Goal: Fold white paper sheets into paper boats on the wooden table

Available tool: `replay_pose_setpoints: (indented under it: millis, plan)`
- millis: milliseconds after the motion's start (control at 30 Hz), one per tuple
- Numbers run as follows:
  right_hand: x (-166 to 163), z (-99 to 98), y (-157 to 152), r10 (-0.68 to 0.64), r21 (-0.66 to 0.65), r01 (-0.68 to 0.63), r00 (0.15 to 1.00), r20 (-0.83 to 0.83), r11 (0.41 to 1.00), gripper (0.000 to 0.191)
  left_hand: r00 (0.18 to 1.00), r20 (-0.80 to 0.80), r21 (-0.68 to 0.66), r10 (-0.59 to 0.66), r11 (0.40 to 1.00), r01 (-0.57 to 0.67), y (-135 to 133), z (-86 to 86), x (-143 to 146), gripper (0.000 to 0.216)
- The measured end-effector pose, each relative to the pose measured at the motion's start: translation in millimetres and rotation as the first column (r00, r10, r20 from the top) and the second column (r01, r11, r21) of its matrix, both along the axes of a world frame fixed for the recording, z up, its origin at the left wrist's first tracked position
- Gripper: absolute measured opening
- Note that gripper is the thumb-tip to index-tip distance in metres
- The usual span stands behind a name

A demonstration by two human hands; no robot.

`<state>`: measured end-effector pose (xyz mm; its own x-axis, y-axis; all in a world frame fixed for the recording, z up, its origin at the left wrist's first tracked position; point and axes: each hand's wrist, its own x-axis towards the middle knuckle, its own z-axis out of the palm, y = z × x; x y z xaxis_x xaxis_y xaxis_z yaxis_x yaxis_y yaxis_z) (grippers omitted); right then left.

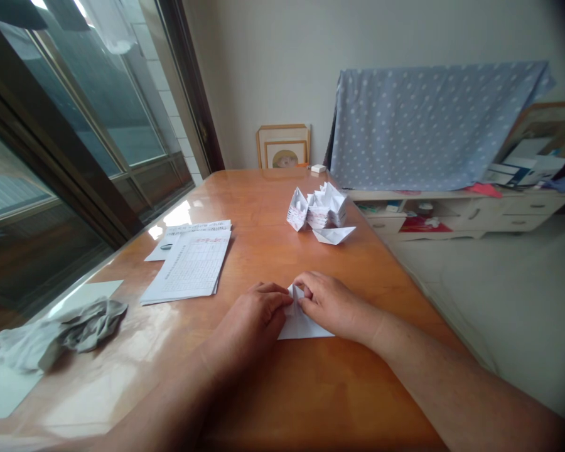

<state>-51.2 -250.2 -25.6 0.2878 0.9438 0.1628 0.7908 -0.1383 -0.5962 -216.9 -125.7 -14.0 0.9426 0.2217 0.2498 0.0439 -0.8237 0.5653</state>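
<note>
A partly folded sheet of white paper [304, 325] lies on the wooden table between my hands, its narrow tip pointing away from me. My left hand [263, 311] is closed on the paper's left side, the fingertips pressed near the upper fold. From the right, my right hand [329, 301] pinches the fold close to the tip with thumb and index finger. Both palms hide parts of the sheet. Farther off stand several nested folded paper boats [321, 207] in a cluster, and a single paper boat [334, 235] sits just in front of them.
A stack of printed sheets [193, 263] with a pen [166, 247] lies on the left of the wooden table [249, 245]. Crumpled grey cloth [91, 323] is near the left edge. Beyond the right edge stands a white cabinet [494, 213] under a dotted blue cloth [419, 125].
</note>
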Motion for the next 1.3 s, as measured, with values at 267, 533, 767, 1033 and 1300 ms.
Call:
replay_pose_setpoints:
  millis: [267, 533, 767, 1033, 1300]
  plan:
    - [1, -2.4, 0, 0.003, 0.000, -0.003, 1.000, 0.005, 1.000, 0.012, 0.999, -0.007, 0.018, -0.039, 0.999, 0.039, 0, -3.3, 2, 0.033]
    - [1, -1.3, 0, -0.012, -0.012, 0.012, 1.000, 0.004, 1.000, 0.013, 1.000, -0.002, 0.086, -0.029, 0.996, 0.029, 3, -9.3, 1, 0.033]
    - [0, -1.2, 0, -0.029, -0.021, 0.029, 1.000, 0.004, 0.999, 0.012, 0.999, 0.005, 0.139, -0.034, 0.990, 0.033, 4, -12.3, 0, 0.032]
    - [-1, 0.0, -1, -0.031, -0.017, 0.031, 1.000, -0.006, 0.999, 0.013, 0.999, -0.028, 0.169, -0.046, 0.984, 0.050, 5, -13.2, -1, 0.033]
    - [2, -3.9, 1, -0.031, 0.014, 0.031, 0.999, -0.025, 0.999, 0.011, 0.998, -0.055, 0.187, 0.018, 0.982, -0.007, 0, -4.8, 0, 0.026]
